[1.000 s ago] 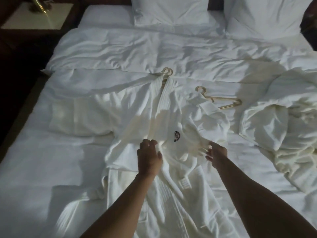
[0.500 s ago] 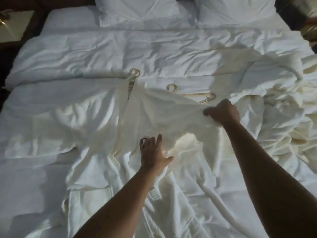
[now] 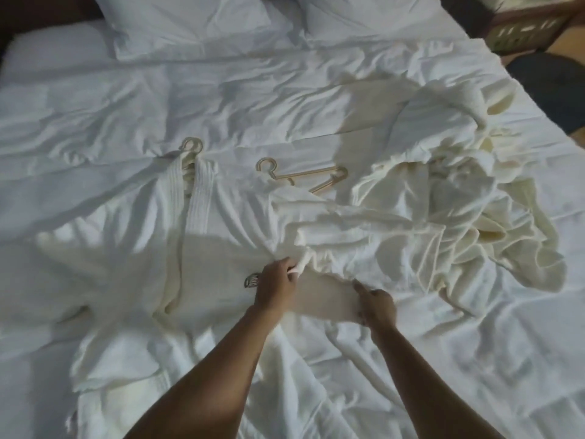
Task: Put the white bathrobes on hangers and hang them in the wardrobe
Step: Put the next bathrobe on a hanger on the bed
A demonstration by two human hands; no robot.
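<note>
We had the white towelling bathrobe [image 3: 221, 236] spread mid-bed [image 3: 95, 90], its collar already on 1 gold hanger [image 3: 191, 147]. Our left hand [image 3: 277, 288] pinched its front fabric; our right hand [image 3: 378, 307] gripped the flap. Closing the front seemed next, then lifting by the hook.

A wide bed [image 3: 95, 99] fills nearly the whole view, covered by a rumpled white duvet [image 3: 240, 96] with many creases. Two white pillows [image 3: 190, 20] lie side by side at the head of the bed, against a dark headboard [image 3: 47, 11] visible at the upper left. At the upper right, beyond the bed's edge, stand a brown piece of furniture [image 3: 531, 30] with pale patterned openings and a strip of tan floor [image 3: 573, 141]. The light is dim, with brighter patches across the bedding.
</note>
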